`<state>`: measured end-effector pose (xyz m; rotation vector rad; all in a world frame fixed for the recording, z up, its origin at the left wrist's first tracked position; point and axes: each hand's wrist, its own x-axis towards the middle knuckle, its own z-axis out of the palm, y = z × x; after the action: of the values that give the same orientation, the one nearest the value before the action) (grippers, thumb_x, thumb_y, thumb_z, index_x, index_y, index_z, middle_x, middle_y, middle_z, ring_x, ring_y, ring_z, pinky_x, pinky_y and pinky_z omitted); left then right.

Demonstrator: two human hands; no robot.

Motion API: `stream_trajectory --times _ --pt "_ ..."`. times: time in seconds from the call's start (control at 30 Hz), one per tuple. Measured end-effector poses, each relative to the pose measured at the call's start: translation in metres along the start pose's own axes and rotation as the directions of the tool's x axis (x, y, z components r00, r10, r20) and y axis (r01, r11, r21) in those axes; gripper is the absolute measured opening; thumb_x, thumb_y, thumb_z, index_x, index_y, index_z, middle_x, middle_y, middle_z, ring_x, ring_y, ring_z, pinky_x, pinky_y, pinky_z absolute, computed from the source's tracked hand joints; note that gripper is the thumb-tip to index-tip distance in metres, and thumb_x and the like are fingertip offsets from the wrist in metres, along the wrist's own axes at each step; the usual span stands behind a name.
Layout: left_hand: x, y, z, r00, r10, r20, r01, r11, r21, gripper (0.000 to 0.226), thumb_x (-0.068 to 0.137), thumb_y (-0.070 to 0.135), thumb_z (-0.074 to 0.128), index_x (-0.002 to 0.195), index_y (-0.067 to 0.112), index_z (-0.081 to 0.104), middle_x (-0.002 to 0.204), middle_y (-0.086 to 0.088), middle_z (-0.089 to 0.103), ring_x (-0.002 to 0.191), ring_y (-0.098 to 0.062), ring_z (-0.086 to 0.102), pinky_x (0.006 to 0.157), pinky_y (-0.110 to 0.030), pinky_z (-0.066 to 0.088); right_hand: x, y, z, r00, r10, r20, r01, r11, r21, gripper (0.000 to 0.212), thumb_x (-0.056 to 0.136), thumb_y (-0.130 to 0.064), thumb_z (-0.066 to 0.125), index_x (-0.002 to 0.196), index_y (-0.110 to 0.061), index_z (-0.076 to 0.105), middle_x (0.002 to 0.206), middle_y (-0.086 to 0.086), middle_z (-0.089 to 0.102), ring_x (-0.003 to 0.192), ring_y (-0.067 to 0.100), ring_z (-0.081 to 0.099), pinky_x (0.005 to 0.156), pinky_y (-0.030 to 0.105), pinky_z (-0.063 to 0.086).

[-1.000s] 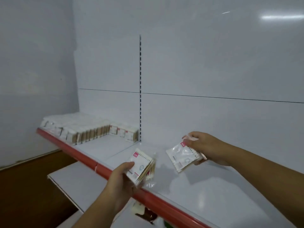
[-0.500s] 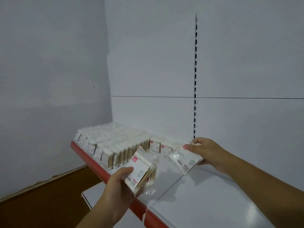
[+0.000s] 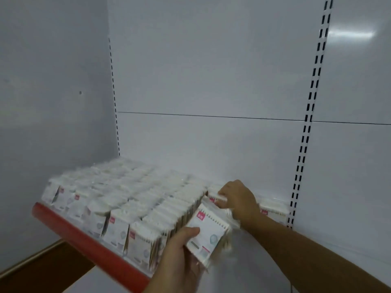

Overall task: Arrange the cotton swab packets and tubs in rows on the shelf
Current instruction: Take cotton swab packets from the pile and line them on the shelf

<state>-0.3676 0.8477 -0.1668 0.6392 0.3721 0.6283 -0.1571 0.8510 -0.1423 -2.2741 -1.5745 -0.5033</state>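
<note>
Left hand (image 3: 179, 256): nearest the camera, it is gripping a small stack of cotton swab packets (image 3: 208, 231), thumb lying across the front packet and fingers curling behind.
Held stack: it is tilting above the shelf (image 3: 264, 261), just beside the right end of the arranged rows (image 3: 127, 197).
Red front strip (image 3: 84, 240): it is running along the shelf's near edge, below the front packets.
Arranged rows: upright packets are filling the shelf's left part — too blurred to count.
Right hand (image 3: 239, 199): farther back, it is pinching the top of a single packet (image 3: 215, 197) at the rear.
More packets (image 3: 273, 210): a few are standing just right of that hand — against the back panel (image 3: 211, 81), beside a slotted upright (image 3: 306, 134).
</note>
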Motion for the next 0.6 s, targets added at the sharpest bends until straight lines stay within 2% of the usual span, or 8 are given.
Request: stream_trajectory --times 0.07,0.13,0.2,0.27,0.33,0.4,0.43,0.6 --pt "0.011 0.000 0.000 0.999 -0.042 0.008 0.042 0.999 -0.007 0.048 0.053 0.008 0.063 0.099 -0.005 0.072 0.101 -0.029 0.069 0.082 -0.040 0.069 0.082 -0.051 0.052 0.011 -0.004 0.005 0.997 -0.035 0.070 0.046 0.987 -0.155 0.037 0.092 -0.043 0.052 0.120 -0.021 0.063 0.123 -0.001 0.052 0.114 0.019 0.042 0.091 0.029 0.034" --pt "0.018 0.002 -0.001 0.998 -0.059 0.006 0.059 0.998 -0.019 0.052 0.055 0.007 0.060 0.105 -0.007 0.067 0.099 -0.029 0.069 0.081 -0.039 0.067 0.087 -0.048 0.048 0.011 -0.008 0.001 0.994 -0.062 0.086 0.075 0.986 -0.151 0.037 0.094 -0.041 0.051 0.118 -0.019 0.066 0.123 0.002 0.053 0.113 0.022 0.043 0.091 0.030 0.031" --pt "0.022 0.005 -0.002 0.997 -0.071 0.004 0.071 0.996 -0.061 0.047 0.059 0.006 0.058 0.103 -0.007 0.066 0.097 -0.028 0.070 0.077 -0.038 0.067 0.089 -0.053 0.048 0.001 -0.008 -0.009 0.989 -0.059 -0.138 0.070 0.995 0.077 0.032 0.093 -0.036 0.057 0.107 -0.012 0.072 0.114 0.005 0.060 0.106 0.023 0.049 0.087 0.027 0.032" --pt "0.027 0.008 -0.001 0.998 -0.058 0.021 0.059 0.995 -0.078 0.041 0.060 0.007 0.058 0.098 -0.004 0.067 0.090 -0.025 0.072 0.068 -0.036 0.069 0.075 -0.052 0.056 -0.011 -0.004 -0.026 0.953 0.096 -0.286 0.027 0.918 0.395 0.026 0.093 -0.029 0.058 0.093 -0.009 0.074 0.097 0.006 0.067 0.092 0.020 0.057 0.079 0.025 0.039" --pt "0.036 0.010 0.003 0.998 -0.044 0.035 0.047 0.995 -0.090 0.038 0.060 0.009 0.058 0.095 -0.002 0.068 0.085 -0.022 0.072 0.059 -0.032 0.069 0.051 -0.039 0.058 -0.019 -0.002 -0.042 0.987 0.163 -0.017 -0.118 0.778 0.617 0.033 0.094 -0.033 0.055 0.076 -0.010 0.070 0.076 0.003 0.069 0.072 0.018 0.062 0.066 0.024 0.046" --pt "0.043 0.004 0.010 0.998 -0.037 0.044 0.041 0.995 -0.096 0.037 0.061 0.009 0.057 0.093 -0.003 0.070 0.088 -0.023 0.072 0.062 -0.032 0.070 0.051 -0.038 0.059 -0.028 -0.002 -0.047 0.943 0.107 0.314 -0.318 0.567 0.760 0.035 0.092 -0.033 0.058 0.071 -0.006 0.068 0.064 0.001 0.067 0.058 0.015 0.063 0.053 0.023 0.052" --pt "0.046 -0.001 0.014 0.998 -0.044 0.051 0.049 0.994 -0.102 0.036 0.062 0.009 0.056 0.092 -0.004 0.072 0.090 -0.024 0.072 0.066 -0.033 0.071 0.055 -0.039 0.059 -0.033 0.002 -0.048 0.916 0.071 0.396 -0.380 0.473 0.795 0.033 0.090 -0.030 0.060 0.073 -0.004 0.068 0.064 0.002 0.068 0.057 0.014 0.064 0.051 0.022 0.052" --pt "0.057 -0.015 0.011 0.997 -0.056 0.047 0.063 0.985 -0.163 0.035 0.072 0.010 0.051 0.093 -0.007 0.073 0.094 -0.025 0.071 0.068 -0.032 0.072 0.049 -0.035 0.057 -0.050 0.053 -0.069 0.920 0.150 0.363 -0.392 0.307 0.867 0.013 0.087 -0.007 0.061 0.080 -0.005 0.071 0.075 0.014 0.068 0.066 0.024 0.065 0.057 0.029 0.054"
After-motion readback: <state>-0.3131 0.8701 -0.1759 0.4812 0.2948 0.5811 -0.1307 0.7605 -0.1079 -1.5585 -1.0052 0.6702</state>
